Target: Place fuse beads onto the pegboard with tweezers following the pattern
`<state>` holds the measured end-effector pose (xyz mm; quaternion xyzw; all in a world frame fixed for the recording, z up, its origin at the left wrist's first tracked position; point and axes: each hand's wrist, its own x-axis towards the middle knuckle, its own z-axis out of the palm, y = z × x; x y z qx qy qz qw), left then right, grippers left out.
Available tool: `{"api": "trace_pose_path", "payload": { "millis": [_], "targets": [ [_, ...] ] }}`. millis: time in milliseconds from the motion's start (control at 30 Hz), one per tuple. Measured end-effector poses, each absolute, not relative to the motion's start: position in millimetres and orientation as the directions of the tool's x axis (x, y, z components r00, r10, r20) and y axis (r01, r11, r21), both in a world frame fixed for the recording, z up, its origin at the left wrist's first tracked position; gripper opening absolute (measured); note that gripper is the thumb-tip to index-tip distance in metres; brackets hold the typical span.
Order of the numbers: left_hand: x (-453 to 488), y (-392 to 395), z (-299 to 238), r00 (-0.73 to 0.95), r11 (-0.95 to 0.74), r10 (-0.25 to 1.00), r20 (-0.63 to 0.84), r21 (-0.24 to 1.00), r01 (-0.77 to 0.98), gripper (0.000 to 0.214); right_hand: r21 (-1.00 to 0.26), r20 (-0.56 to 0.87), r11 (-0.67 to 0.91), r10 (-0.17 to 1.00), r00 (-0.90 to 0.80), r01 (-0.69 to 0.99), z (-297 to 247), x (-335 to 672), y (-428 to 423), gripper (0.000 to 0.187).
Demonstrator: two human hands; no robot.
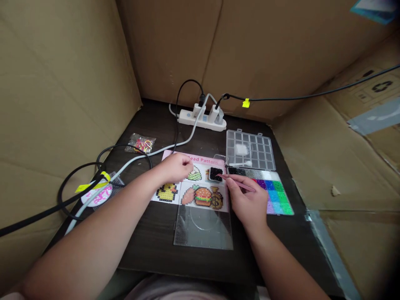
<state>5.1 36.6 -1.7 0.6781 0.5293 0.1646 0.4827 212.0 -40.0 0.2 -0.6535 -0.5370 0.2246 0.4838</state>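
Note:
My right hand is closed around pink tweezers, their tips at a small open box of black beads. That box rests on the bead pattern sheet, which shows a duck, a burger and other pixel pictures. Over the sheet's upper left my left hand is closed, fingers curled in; whether anything is in them is hidden. A clear pegboard overlaps the sheet's lower edge. Right of the sheet, the sorted bead case is partly covered by my right hand.
The case's clear lid lies open behind, holding a white packet. A white power strip with plugs and cables stands at the back. Left are a bag of colourful rings, a pink-and-white disc and looped cables. Cardboard walls surround the table.

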Motion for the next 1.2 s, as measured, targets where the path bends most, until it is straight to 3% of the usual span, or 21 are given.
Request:
{"api": "trace_pose_path", "payload": {
  "millis": [767, 1200],
  "targets": [
    [4.5, 35.6, 0.6, 0.407, -0.019, 0.876, -0.258, 0.825, 0.564, 0.019, -0.882, 0.195, 0.038, 0.937, 0.290, 0.469, 0.2, 214.0, -40.1, 0.016],
    [4.5, 34.3, -1.6, 0.407, 0.059, 0.866, -0.290, 0.868, 0.494, 0.018, -0.901, 0.144, -0.027, 0.923, 0.357, 0.434, 7.8, 222.0, -46.0, 0.017]
  ]
}}
